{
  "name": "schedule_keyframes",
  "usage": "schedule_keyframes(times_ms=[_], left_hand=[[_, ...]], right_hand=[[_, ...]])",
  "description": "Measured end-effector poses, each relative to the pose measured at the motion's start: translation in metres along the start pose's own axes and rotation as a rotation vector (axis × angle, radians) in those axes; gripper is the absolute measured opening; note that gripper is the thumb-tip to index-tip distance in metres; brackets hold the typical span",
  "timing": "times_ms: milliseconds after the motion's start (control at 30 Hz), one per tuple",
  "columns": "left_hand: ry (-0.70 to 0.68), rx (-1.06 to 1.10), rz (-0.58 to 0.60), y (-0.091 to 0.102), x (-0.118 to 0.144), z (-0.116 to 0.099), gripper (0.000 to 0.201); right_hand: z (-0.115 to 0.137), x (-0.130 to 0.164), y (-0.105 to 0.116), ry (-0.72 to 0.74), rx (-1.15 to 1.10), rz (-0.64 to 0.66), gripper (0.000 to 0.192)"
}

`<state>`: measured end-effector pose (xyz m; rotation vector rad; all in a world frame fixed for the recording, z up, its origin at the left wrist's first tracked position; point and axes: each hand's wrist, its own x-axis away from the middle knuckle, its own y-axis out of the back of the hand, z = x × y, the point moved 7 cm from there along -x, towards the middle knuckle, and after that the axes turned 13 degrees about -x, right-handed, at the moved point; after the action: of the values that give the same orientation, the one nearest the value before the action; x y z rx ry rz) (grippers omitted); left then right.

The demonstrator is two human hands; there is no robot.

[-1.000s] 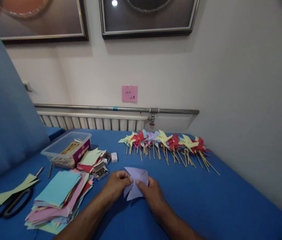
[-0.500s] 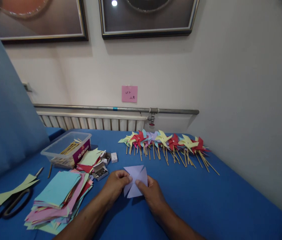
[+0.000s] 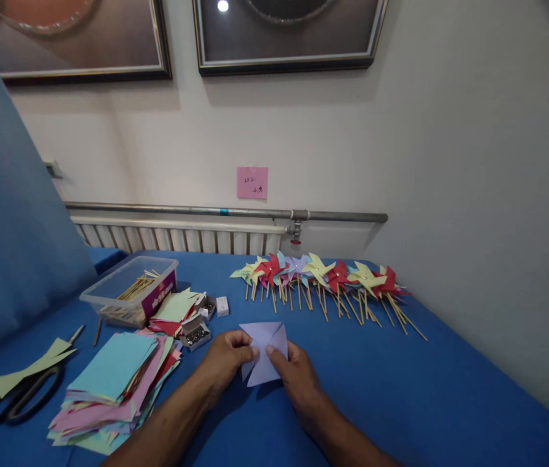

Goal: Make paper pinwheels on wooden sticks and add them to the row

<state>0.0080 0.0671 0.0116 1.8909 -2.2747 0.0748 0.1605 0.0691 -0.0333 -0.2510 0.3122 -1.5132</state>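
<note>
While folding is in hand: both hands working 1 lilac paper square [image 3: 263, 353], slit along diagonals, low over blue table [image 3: 425, 389] nr front centre. Step judged: pinwheel forming, corner tips being gathered to centre; no pin or stick fitted yet. Next move judged to call for holding gathered tips steady w/ 1 hand while freeing the other for a pin from open pin box [image 3: 195, 333] and a stick from clear tub [image 3: 128, 288].

Left hand [image 3: 226, 360]: fingers curled, thumb and forefinger tips closed in a pinch on paper's left-centre. Right hand [image 3: 294, 373]: fingers curled likewise, thumb and forefinger pinching at paper's centre, tips of both hands nearly touching. Rest of fingers tucked under; contact w/ table can't be told.

Left of hands: loose stack of coloured paper squares [image 3: 113, 383]; further left, black scissors [image 3: 16, 399] under pale yellow offcuts [image 3: 31, 366]. Beyond: 2nd pin box, small white box. Far side: row of finished pinwheels [image 3: 323, 275] on sticks, along wall. On wall: pink note [image 3: 252, 182], pipe, radiator, 2 frames.
</note>
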Motion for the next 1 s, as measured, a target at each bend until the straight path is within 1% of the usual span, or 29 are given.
schedule_keyframes(times_ms=[167,267,367,467,700,867,1000], left_hand=[[0.011,-0.010,-0.001,0.001,-0.005,0.008,0.040],[0.009,-0.023,-0.013,0.002,-0.007,0.011,0.043],[0.026,-0.020,-0.037,0.004,-0.007,0.012,0.047],[0.037,-0.033,-0.059,0.006,-0.006,0.012,0.048],[0.030,-0.045,-0.063,0.006,-0.006,0.011,0.048],[0.020,-0.036,-0.022,0.003,-0.005,0.007,0.044],[0.030,-0.076,-0.001,0.006,-0.002,0.003,0.039]], right_hand=[[0.001,0.000,-0.004,-0.018,-0.036,0.021,0.066],[-0.003,-0.001,-0.003,-0.021,-0.044,0.026,0.068],[-0.006,-0.002,-0.003,-0.031,-0.053,0.040,0.064],[-0.008,-0.002,-0.002,-0.030,-0.047,0.023,0.058],[-0.013,-0.005,0.002,-0.035,-0.033,-0.003,0.050],[-0.014,-0.005,0.005,-0.024,-0.036,-0.048,0.047],[-0.014,-0.005,0.002,-0.050,-0.075,-0.064,0.050]])
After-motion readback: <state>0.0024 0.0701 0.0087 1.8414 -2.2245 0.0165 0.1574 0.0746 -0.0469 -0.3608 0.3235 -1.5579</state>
